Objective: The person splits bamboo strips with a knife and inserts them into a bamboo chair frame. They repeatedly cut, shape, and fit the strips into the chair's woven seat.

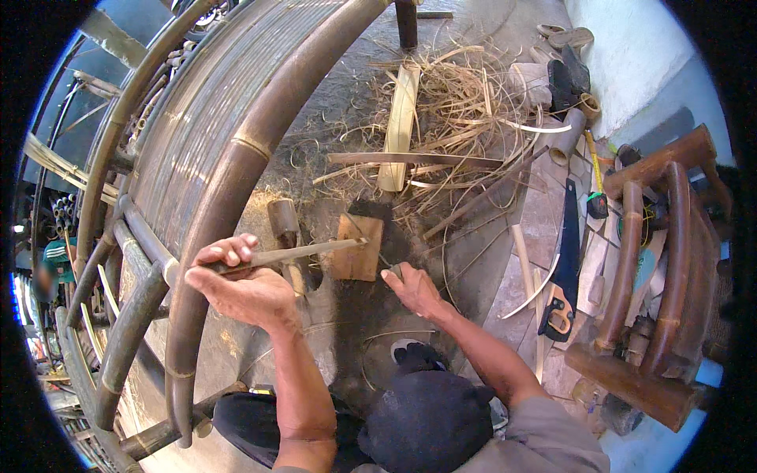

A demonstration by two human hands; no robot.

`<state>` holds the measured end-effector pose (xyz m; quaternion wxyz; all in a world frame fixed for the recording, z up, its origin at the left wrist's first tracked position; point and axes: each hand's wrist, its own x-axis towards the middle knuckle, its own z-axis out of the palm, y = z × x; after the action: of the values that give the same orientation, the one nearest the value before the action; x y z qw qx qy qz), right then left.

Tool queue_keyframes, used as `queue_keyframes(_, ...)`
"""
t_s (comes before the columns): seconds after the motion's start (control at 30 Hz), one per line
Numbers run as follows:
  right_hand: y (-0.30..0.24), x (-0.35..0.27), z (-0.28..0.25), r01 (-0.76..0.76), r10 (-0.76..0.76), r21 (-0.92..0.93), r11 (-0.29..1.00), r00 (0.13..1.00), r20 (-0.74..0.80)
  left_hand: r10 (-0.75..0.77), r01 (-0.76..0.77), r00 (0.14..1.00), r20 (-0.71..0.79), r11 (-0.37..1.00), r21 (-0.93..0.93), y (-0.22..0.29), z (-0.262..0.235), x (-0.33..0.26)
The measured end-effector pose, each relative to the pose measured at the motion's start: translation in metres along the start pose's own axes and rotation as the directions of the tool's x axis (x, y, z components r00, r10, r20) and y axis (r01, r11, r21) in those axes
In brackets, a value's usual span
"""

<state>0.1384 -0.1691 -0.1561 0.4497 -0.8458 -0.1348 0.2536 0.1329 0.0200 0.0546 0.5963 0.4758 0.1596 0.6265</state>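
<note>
My left hand (236,284) grips one end of a thin flat bamboo strip (307,252), held roughly level with its far end resting on a small wooden block (359,248) on the floor. My right hand (414,290) is closed around a small tool right of the block; the tool is mostly hidden by the fingers, so its kind is unclear. A wooden mallet (285,229) stands just behind the strip. My knees in dark trousers (426,418) show at the lower edge.
A large curved bamboo frame (229,158) with slats fills the left. A heap of bamboo shavings and split strips (441,118) lies behind the block. A hand saw (564,276), a tape measure (597,205) and bent bamboo pieces (654,268) lie on the right.
</note>
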Motion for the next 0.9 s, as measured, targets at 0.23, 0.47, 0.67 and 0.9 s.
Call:
queue_keyframes(0.23, -0.117, -0.047, -0.044, 0.375, -0.407, 0.447, 0.812, 0.913, -0.026, 0.050, -0.076, 0.960, 0.277, 0.993, 0.085, 0.005, 0.006, -0.025)
queue_keyframes(0.47, -0.108, -0.032, -0.013, 0.549, -0.533, 0.238, 0.801, 0.836, -0.131, 0.141, -0.176, 0.980, 0.143, 0.947, 0.270, 0.003, 0.013, -0.026)
queue_keyframes(0.67, -0.054, -0.010, 0.021, 0.351, -0.344, 0.029, 0.936, 0.929, -0.137, 0.008, -0.029, 0.991, 0.134, 0.988, 0.153, 0.000, 0.001, -0.009)
queue_keyframes(0.9, -0.003, -0.015, 0.024, 0.151, -0.153, -0.057, 0.987, 0.987, -0.041, 0.023, -0.027, 0.999, 0.040, 0.995, 0.101, 0.002, -0.011, 0.006)
